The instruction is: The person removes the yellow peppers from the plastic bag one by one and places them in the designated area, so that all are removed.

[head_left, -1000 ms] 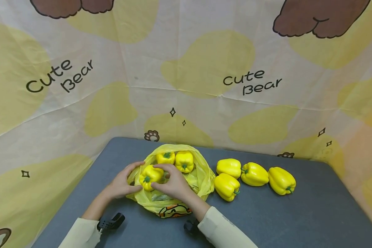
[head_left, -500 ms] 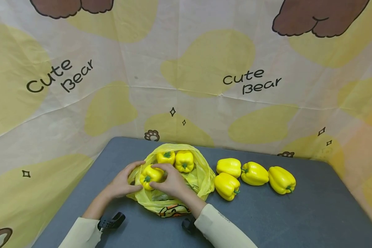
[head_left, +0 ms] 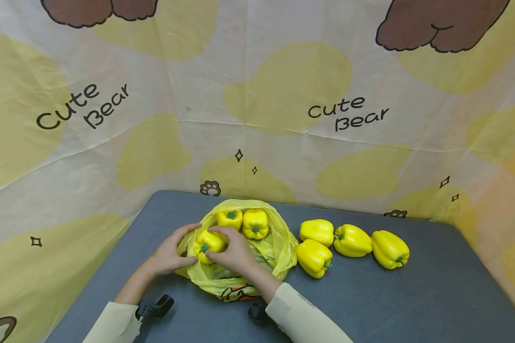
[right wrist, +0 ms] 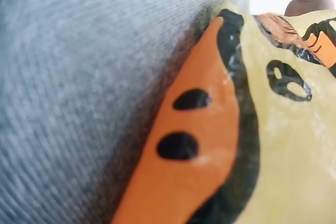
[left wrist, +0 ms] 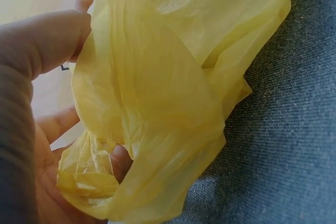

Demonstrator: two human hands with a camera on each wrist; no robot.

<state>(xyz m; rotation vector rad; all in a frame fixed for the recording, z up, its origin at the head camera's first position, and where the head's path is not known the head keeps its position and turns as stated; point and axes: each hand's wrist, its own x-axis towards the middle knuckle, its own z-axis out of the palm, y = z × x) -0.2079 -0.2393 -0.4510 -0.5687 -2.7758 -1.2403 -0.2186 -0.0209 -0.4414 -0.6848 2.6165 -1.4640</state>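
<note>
In the head view an open yellow plastic bag (head_left: 279,250) stands on the table, its mouth facing up. My left hand (head_left: 167,252) grips the bag's left rim; the left wrist view shows thumb and fingers around the thin yellow plastic (left wrist: 163,114). Inside the bag's left side, my right hand (head_left: 236,252) holds a yellow bell pepper (head_left: 203,243) by its right side, thumb near the green stem. Two more bell peppers, one at the back (head_left: 228,219) and one to its right (head_left: 256,224), lie in the bag. An orange-and-black print (right wrist: 194,124) fills much of the right wrist view.
Right of the bag several yellow bell peppers lie in a cluster, the nearest pepper (head_left: 314,259) close to the bag's side. A grey-blue table (head_left: 412,305) carries everything. Behind it hangs a printed cloth (head_left: 274,95).
My right wrist and forearm have shifted slightly left, and the right fingers have edged left on the bell pepper. The left hand and bag have hardly moved.
</note>
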